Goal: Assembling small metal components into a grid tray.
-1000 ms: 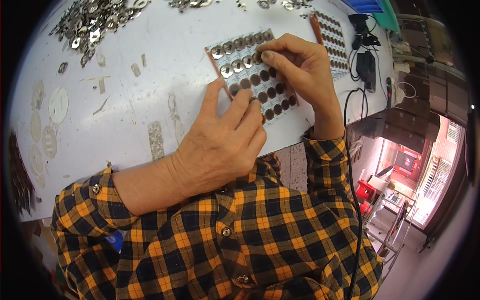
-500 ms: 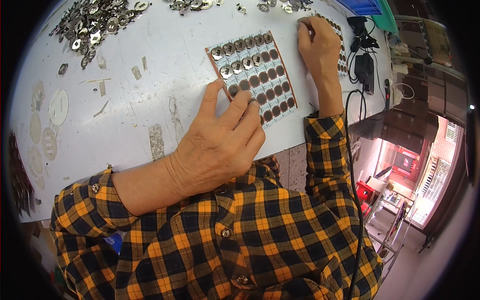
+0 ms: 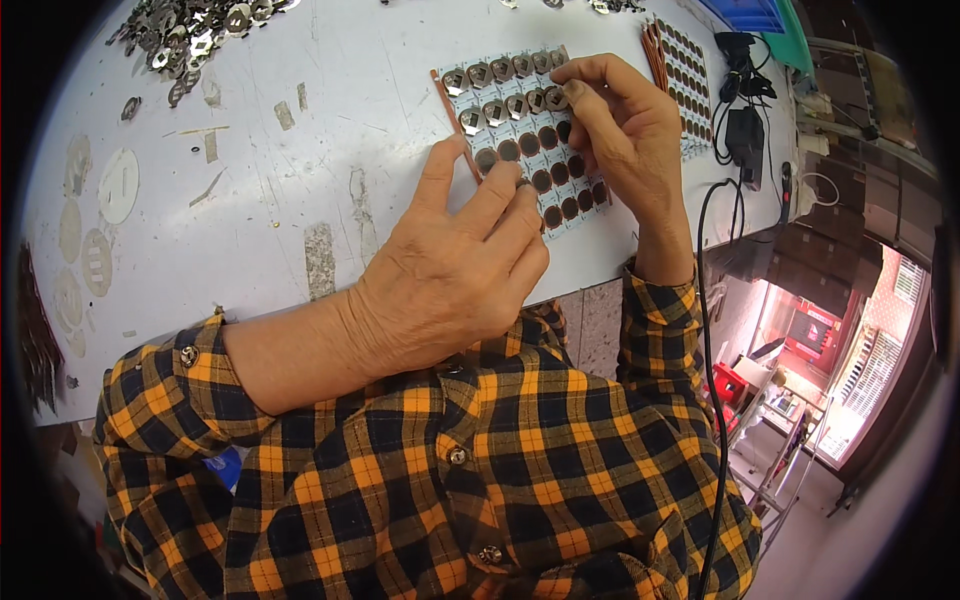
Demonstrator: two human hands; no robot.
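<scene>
A light-blue circuit board panel [image 3: 512, 181] with reddish-brown edge strips lies on the white table. Its two far rows carry shiny round metal clips [image 3: 493, 113]; the nearer rows show bare dark round pads [image 3: 531, 145]. My left hand [image 3: 450, 260] rests with spread fingers on the panel's left edge and lower pads. Thumb and forefinger of my right hand [image 3: 630, 130] pinch at the right end of the second row, on a metal clip [image 3: 556, 98] there. The fingers partly cover that clip and the panel's right side.
Loose metal clips [image 3: 195, 40] lie heaped at the far left, with more along the far edge. Another stack of panels [image 3: 684, 85] sits right, beside a black adapter [image 3: 745, 140] and cables. Blue [image 3: 745, 14] and green bins stand at the far right corner. Tape scraps [image 3: 319, 260] stick to the table.
My right hand has come from beside the far-right panel stack to the second row of the near panel, where one more clip shows. My left hand stays on the panel; the view has shifted slightly.
</scene>
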